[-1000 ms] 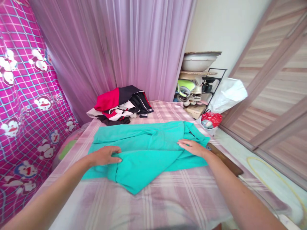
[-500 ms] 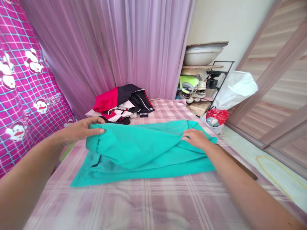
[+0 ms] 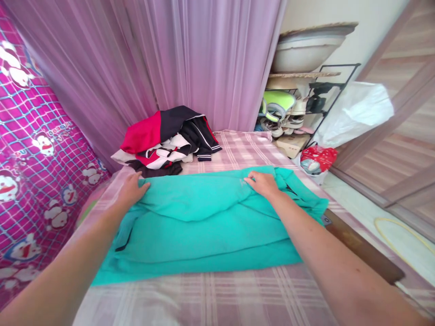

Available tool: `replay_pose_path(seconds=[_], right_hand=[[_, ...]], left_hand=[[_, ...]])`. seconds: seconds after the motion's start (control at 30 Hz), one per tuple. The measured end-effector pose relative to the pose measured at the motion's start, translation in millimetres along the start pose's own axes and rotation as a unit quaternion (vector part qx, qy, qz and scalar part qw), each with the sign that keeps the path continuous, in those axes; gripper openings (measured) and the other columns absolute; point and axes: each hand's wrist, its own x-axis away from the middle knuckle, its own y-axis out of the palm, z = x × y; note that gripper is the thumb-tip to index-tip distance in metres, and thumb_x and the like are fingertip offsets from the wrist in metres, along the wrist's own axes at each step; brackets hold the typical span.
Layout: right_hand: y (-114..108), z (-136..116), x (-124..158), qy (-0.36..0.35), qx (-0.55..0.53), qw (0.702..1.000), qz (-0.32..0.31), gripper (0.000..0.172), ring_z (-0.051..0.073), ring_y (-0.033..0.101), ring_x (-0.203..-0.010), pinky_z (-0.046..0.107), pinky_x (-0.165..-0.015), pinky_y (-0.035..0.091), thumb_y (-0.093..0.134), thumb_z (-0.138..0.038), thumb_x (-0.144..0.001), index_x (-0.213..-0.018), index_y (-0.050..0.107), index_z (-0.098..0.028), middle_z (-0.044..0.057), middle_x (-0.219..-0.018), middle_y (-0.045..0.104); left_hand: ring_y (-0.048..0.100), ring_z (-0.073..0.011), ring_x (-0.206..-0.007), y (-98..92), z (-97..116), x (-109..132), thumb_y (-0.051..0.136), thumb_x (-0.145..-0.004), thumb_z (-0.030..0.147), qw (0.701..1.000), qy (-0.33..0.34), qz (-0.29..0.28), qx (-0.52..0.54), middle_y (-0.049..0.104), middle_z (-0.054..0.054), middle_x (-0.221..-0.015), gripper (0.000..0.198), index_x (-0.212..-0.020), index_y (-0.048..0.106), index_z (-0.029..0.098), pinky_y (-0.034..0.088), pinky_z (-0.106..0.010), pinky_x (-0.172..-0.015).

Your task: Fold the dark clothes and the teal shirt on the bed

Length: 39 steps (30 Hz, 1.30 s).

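A turquoise garment [image 3: 204, 231] lies in folded layers across the plaid bed cover; I cannot tell its exact kind. My left hand [image 3: 133, 188] pinches the upper left corner of its top layer between thumb and fingers. Farther right along the same far edge, my right hand [image 3: 262, 183] grips the cloth with closed fingers. The held layer lies nearly flat on the layers beneath. A short dark strip shows near the garment's left end, and its right end is bunched and loose behind my right wrist.
A heap of red, navy, white and black clothes [image 3: 166, 140] sits behind, against the purple curtain [image 3: 204, 59]. A brown board [image 3: 363, 249] lies at the bed's right. Beyond stand a shoe rack [image 3: 316, 113] with basins on top, a white bag [image 3: 356, 113] and a red bag [image 3: 321, 158].
Both hands have carried the top layer's edge away from me and lowered it toward the far edge. My right hand has shifted slightly left on the cloth. The view has tilted and moved closer.
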Motion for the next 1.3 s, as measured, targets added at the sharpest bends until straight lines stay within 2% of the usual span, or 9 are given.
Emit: replay_pose_path(seconds=[0.1,0.27,0.43,0.53,0.6,0.7,1.0,1.17,1.3], right_hand=[[3.0,-0.9,2.9,0.004,0.015,1.0,-0.003,0.03,0.026,0.068,-0.094,0.035,-0.082,0.047,0.05,-0.042,-0.094,-0.103,0.071,-0.023,0.007,-0.095,0.076],[-22.7,-20.8,3.6,-0.03,0.005,0.999,0.036,0.032,0.03,0.062,-0.113,0.043,-0.097,0.044,0.047,-0.031,-0.095,-0.116,0.068,-0.02,0.013,-0.12,0.07],[-26.3,-111.7,19.6,-0.176,-0.077,0.98,0.049,0.046,0.019,0.047,-0.133,0.034,-0.112,0.033,0.035,-0.038,-0.1,-0.139,0.054,-0.02,0.007,-0.148,0.051],[-8.3,-162.6,26.5,-0.238,-0.087,0.966,-0.047,0.054,0.024,0.033,-0.144,0.049,-0.119,0.02,0.03,-0.049,-0.101,-0.147,0.045,-0.025,0.006,-0.158,0.036],[4.5,-175.2,24.3,-0.232,-0.081,0.963,-0.115,0.06,0.027,0.024,-0.148,0.056,-0.119,0.013,0.027,-0.055,-0.1,-0.151,0.038,-0.026,0.007,-0.161,0.027],[15.6,-154.8,15.1,-0.182,-0.069,0.97,-0.145,0.067,0.026,0.019,-0.149,0.054,-0.12,0.008,0.022,-0.062,-0.098,-0.154,0.032,-0.027,0.005,-0.163,0.022],[10.6,2.3,10.2,0.074,0.017,0.993,-0.094,0.063,0.027,0.016,-0.15,0.057,-0.119,0.006,0.018,-0.05,-0.101,-0.155,0.028,-0.019,0.011,-0.163,0.02],[2.1,-12.2,-3.4,0.121,0.04,0.987,-0.098,0.061,0.031,0.028,-0.145,0.063,-0.117,0.009,0.023,-0.048,-0.1,-0.151,0.038,-0.019,0.015,-0.158,0.033],[2.6,-41.1,-11.8,0.034,0.014,0.999,-0.031,0.059,0.029,0.026,-0.146,0.057,-0.119,0.008,0.023,-0.05,-0.101,-0.152,0.038,-0.024,0.01,-0.16,0.031]], left_hand=[[0.044,-0.0304,-0.137,4.9,24.2,21.3,0.044,-0.091,0.044,0.999,0.032,-0.03,-0.018,0.047,-0.012,-0.149,0.052,-0.135,0.056,0.02,0.038,-0.049,-0.111],[0.028,-0.0334,-0.146,0.5,64.5,43.5,0.035,-0.095,0.052,0.988,0.11,-0.081,-0.071,0.037,-0.005,-0.158,0.051,-0.139,0.053,0.033,0.013,-0.067,-0.116],[0.022,-0.0349,-0.148,23.9,78.3,54.7,0.032,-0.094,0.059,0.983,0.073,-0.141,-0.095,0.026,-0.008,-0.162,0.064,-0.151,0.036,0.03,0.017,-0.068,-0.114],[0.021,-0.0357,-0.149,34.3,78.5,59.4,0.033,-0.094,0.059,0.985,0.07,-0.119,-0.102,0.025,-0.009,-0.163,0.065,-0.151,0.036,0.029,0.018,-0.068,-0.114],[0.022,-0.0362,-0.148,36.3,77.2,60.2,0.034,-0.094,0.059,0.986,0.071,-0.115,-0.099,0.026,-0.009,-0.162,0.065,-0.151,0.036,0.029,0.019,-0.068,-0.113],[0.022,-0.0355,-0.148,35.8,75.3,59.2,0.034,-0.093,0.06,0.986,0.07,-0.119,-0.097,0.025,-0.009,-0.162,0.066,-0.151,0.036,0.029,0.019,-0.068,-0.113],[0.022,-0.0355,-0.148,34.4,75.9,59.0,0.035,-0.094,0.059,0.985,0.074,-0.117,-0.103,0.024,-0.009,-0.163,0.065,-0.152,0.035,0.029,0.019,-0.069,-0.112],[0.022,-0.036,-0.148,35.0,76.1,58.5,0.034,-0.093,0.06,0.985,0.068,-0.12,-0.103,0.025,-0.008,-0.162,0.066,-0.151,0.036,0.03,0.02,-0.069,-0.112],[0.022,-0.0359,-0.148,36.9,74.5,58.1,0.035,-0.092,0.061,0.987,0.068,-0.112,-0.097,0.026,-0.008,-0.162,0.066,-0.151,0.036,0.03,0.02,-0.068,-0.113]])
